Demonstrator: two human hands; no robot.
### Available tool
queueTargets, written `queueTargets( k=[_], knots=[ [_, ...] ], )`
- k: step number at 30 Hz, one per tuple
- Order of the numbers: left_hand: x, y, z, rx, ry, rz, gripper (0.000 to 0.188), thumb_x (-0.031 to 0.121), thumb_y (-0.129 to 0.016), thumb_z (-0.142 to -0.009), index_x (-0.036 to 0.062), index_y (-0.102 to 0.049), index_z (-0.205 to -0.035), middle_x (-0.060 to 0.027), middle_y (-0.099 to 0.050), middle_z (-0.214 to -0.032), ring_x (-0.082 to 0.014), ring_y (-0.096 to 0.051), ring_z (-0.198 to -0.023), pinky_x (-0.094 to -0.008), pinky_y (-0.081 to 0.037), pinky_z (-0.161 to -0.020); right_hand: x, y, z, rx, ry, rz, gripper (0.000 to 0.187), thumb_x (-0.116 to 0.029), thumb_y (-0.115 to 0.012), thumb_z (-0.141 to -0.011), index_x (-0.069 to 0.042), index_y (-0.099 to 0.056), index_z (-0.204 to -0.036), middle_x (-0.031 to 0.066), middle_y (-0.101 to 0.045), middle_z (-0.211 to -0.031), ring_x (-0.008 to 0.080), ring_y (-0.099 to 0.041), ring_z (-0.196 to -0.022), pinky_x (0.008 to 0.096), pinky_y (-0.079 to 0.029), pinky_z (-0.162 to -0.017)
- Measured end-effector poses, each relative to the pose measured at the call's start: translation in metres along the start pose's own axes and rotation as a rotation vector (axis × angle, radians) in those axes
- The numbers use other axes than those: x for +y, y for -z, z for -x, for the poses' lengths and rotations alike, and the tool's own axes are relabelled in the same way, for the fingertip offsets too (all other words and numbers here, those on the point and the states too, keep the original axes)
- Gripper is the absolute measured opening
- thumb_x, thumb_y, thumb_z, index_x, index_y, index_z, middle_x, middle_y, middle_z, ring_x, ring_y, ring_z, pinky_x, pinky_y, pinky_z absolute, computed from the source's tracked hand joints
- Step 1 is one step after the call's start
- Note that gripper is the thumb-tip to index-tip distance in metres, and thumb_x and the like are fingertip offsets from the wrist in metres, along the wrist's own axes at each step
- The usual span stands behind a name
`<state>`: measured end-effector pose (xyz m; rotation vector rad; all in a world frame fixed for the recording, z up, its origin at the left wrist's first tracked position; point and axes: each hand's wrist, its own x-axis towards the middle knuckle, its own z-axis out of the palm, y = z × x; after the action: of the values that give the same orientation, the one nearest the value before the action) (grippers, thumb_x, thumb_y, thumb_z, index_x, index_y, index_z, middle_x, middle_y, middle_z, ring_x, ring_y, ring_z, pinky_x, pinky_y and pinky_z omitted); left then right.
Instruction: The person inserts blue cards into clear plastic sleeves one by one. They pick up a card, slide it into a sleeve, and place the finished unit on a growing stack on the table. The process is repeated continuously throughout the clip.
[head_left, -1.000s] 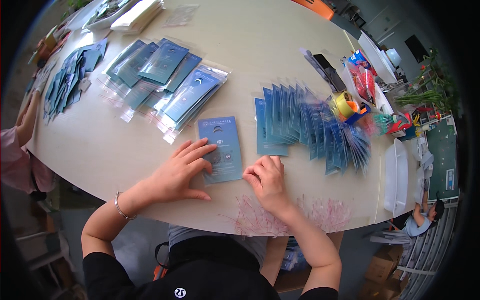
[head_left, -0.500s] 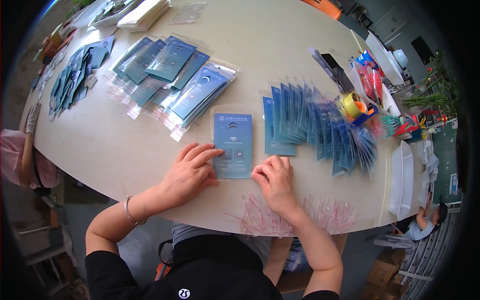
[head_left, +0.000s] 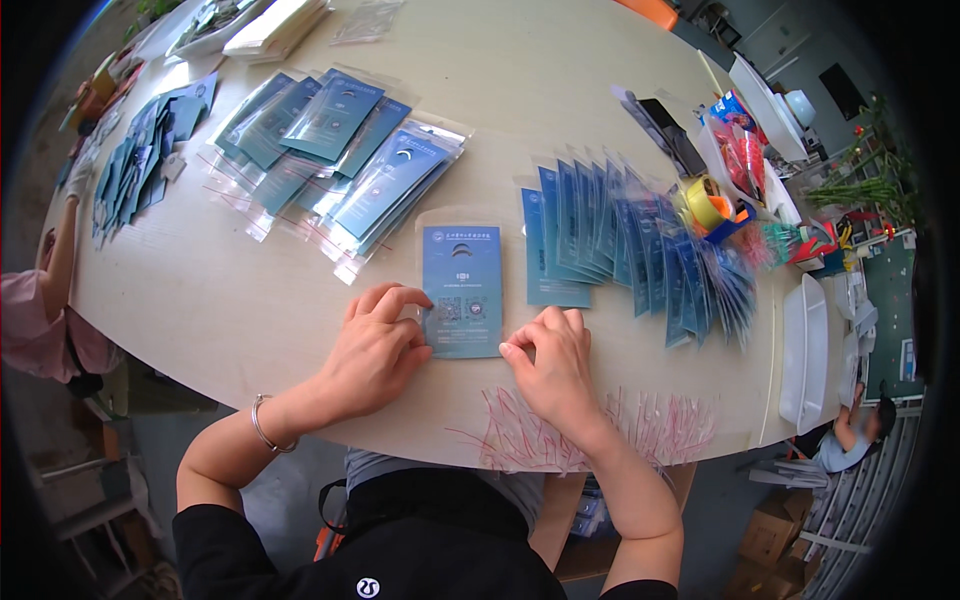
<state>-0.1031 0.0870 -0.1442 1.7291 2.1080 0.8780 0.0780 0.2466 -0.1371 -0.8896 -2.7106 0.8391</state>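
In front of me a blue card (head_left: 461, 290) in a clear plastic sleeve (head_left: 458, 217) lies flat on the table. It has a curved slot near its top and two square codes lower down. My left hand (head_left: 372, 345) is at the sleeve's left edge, fingers bent and closed on it. At the lower right corner my right hand (head_left: 553, 365) pinches the sleeve's edge between thumb and fingers. Below that hand, thin clear strips with red edges (head_left: 530, 430) lie along the table's near edge.
Sleeved blue cards form a pile (head_left: 350, 150) at the far left and a fanned row (head_left: 600, 235) at the right. Loose cards (head_left: 150, 155) lie farther left, near another person's gloved hand (head_left: 80, 178). Yellow tape (head_left: 704, 202) and a white tray (head_left: 803, 355) stand right.
The fingers of my left hand have drawn back from the card's face and bent at its left edge. My right hand stays at the lower right corner.
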Motion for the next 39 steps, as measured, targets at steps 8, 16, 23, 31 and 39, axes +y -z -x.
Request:
queueTargets(
  k=[8, 16, 23, 31, 39],
  knots=[
    [0.005, -0.003, -0.003, 0.049, 0.121, -0.037, 0.015, 0.01, -0.071, -0.077, 0.005, -0.066, -0.09, -0.0103, -0.055, -0.115, -0.0332, -0.048, -0.113, -0.0453, -0.037, -0.098, -0.003, 0.001, -0.001, -0.004, -0.15, -0.035, 0.018, -0.016, -0.075, -0.08, -0.005, -0.067, -0.091, 0.0085, -0.058, -0.092, 0.029, -0.051, -0.097, 0.0416, -0.04, -0.087],
    [-0.001, -0.01, 0.003, -0.073, -0.355, -0.23, 0.043, 0.005, -0.06, -0.081, 0.0067, -0.063, -0.124, -0.0107, -0.057, -0.137, -0.0312, -0.051, -0.128, -0.0457, -0.04, -0.104, -0.012, -0.018, 0.014, 0.169, 0.567, 0.382, 0.039, -0.008, -0.061, -0.082, 0.01, -0.061, -0.116, 0.0231, -0.061, -0.119, 0.035, -0.059, -0.113, 0.0418, -0.048, -0.099],
    [-0.029, 0.018, -0.012, 0.289, -0.233, -0.509, 0.05, 0.006, -0.066, -0.081, 0.0048, -0.059, -0.13, -0.0144, -0.056, -0.139, -0.0295, -0.05, -0.133, -0.0441, -0.042, -0.106, -0.001, -0.01, 0.01, 0.174, 0.365, 0.587, 0.046, 0.0, -0.054, -0.084, 0.017, -0.053, -0.127, 0.0285, -0.056, -0.131, 0.036, -0.055, -0.123, 0.0429, -0.045, -0.105],
    [-0.072, 0.03, -0.051, 0.563, -0.069, -0.507, 0.016, 0.009, -0.066, -0.086, 0.0048, -0.069, -0.101, -0.0077, -0.074, -0.092, -0.0223, -0.071, -0.091, -0.0367, -0.053, -0.08, 0.016, 0.001, 0.006, 0.238, 0.304, 0.627, 0.041, 0.0, -0.056, -0.085, 0.016, -0.055, -0.123, 0.0235, -0.06, -0.124, 0.0313, -0.056, -0.109, 0.0395, -0.049, -0.093],
    [0.025, 0.013, -0.012, 0.16, -0.542, -0.722, 0.021, 0.017, -0.065, -0.079, 0.0015, -0.068, -0.093, -0.0008, -0.052, -0.07, -0.0167, -0.055, -0.072, -0.0311, -0.044, -0.069, 0.021, 0.004, 0.0, 0.239, 0.3, 0.635, 0.039, 0.002, -0.054, -0.085, 0.015, -0.056, -0.122, 0.0218, -0.062, -0.118, 0.0336, -0.057, -0.113, 0.0418, -0.048, -0.095]
  ],
)
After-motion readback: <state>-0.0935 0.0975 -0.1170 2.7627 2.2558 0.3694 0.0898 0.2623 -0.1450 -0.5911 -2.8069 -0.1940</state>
